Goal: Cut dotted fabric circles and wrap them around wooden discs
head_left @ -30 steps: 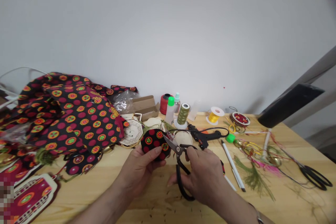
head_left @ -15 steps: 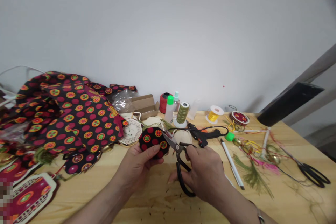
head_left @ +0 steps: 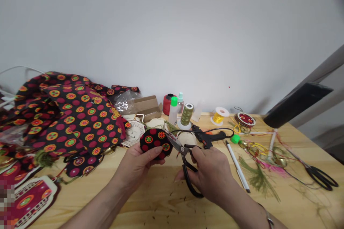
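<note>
My left hand (head_left: 143,159) pinches a round, black fabric-covered disc (head_left: 156,143) with red dots and bright flower prints, thumb on its face. My right hand (head_left: 209,171) is wrapped round the black handles of a pair of scissors (head_left: 182,150). Their blades point up and left, touching or just beside the disc's right edge; whether they are fully closed I cannot tell. Small dark scraps (head_left: 161,205) lie scattered on the wooden table (head_left: 129,204) beneath.
Patterned fabric (head_left: 80,111) is heaped at left, near octagonal pieces (head_left: 134,132). Behind the hands stand a green-capped bottle (head_left: 173,110) and an olive thread spool (head_left: 186,115). A black glue gun (head_left: 209,136), a white marker (head_left: 238,166) and a second pair of scissors (head_left: 321,178) lie rightward.
The disc and my left hand have shifted slightly left. My right hand, with the scissors, has moved a little right, and their handles have opened or turned slightly.
</note>
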